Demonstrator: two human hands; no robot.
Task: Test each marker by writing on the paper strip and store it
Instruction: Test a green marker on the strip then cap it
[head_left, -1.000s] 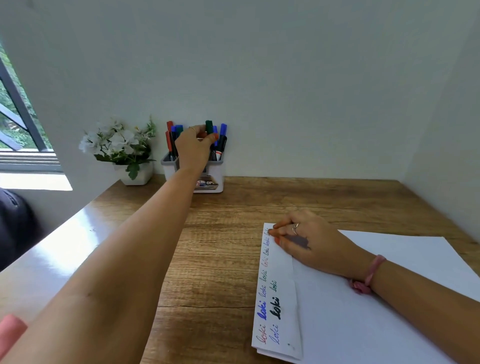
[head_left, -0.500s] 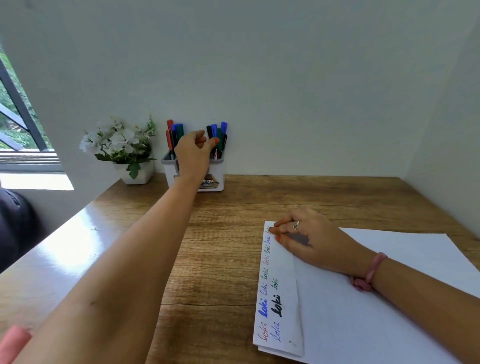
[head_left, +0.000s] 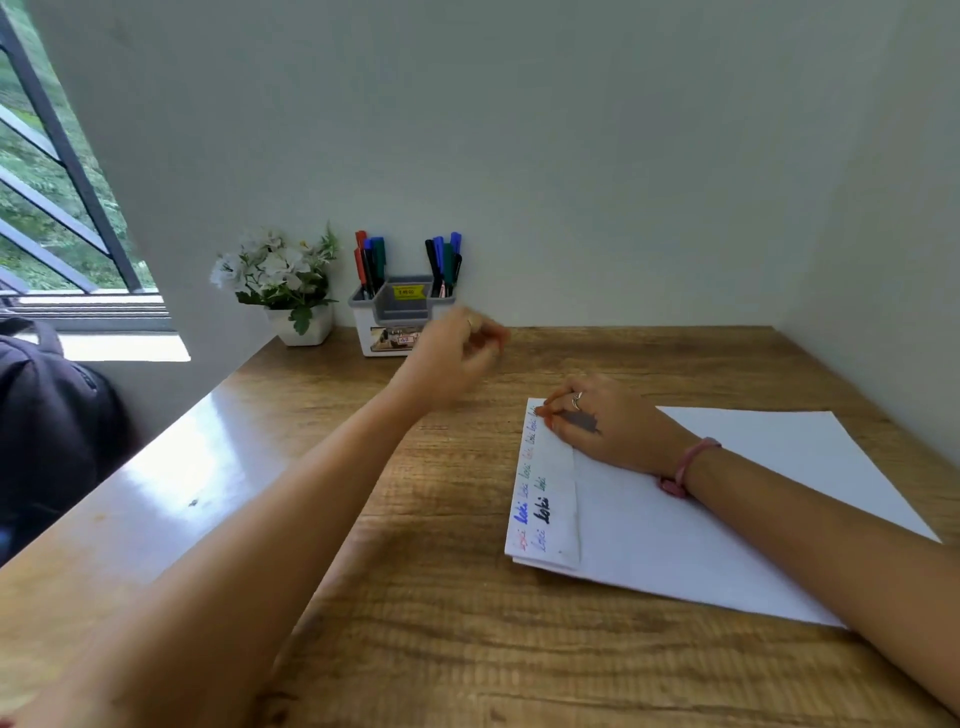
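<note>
Left hand (head_left: 457, 358) back from marker holder (head_left: 402, 317), blurred, grasp unreadable; right hand (head_left: 602, 421) flat on paper strip (head_left: 545, 499).

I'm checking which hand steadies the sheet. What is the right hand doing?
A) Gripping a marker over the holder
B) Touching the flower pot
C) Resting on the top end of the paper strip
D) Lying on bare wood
C: the right hand rests on the far end of the written-on paper strip, holding no marker.
</note>
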